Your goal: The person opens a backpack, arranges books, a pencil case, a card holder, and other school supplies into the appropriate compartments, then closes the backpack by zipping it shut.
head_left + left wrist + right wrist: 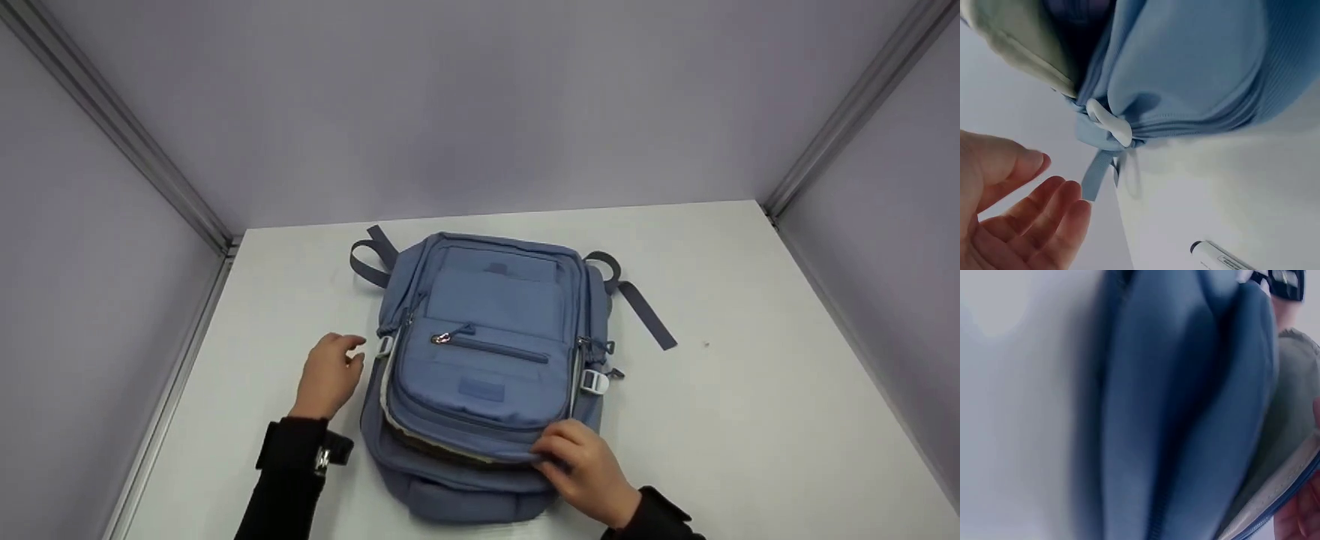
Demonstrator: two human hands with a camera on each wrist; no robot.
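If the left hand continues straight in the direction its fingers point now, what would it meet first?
The left hand would probably meet the blue backpack near its white buckle, though depth is unclear.

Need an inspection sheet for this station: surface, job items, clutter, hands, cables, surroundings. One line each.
Surface: white table, with a small speck right of the backpack.
Job items: blue backpack lying front up; front panel parted from the body along its near edge; pale lining showing; dark straps splayed at the far end.
Clutter: white marker-like item, partly in the left wrist view; identity uncertain.
Hands: left hand beside the backpack, holding nothing; right hand pinching the panel's near edge at its right corner.
Cables: nothing seen.
Surroundings: plain greyish walls on three sides, metal framing at the corners.
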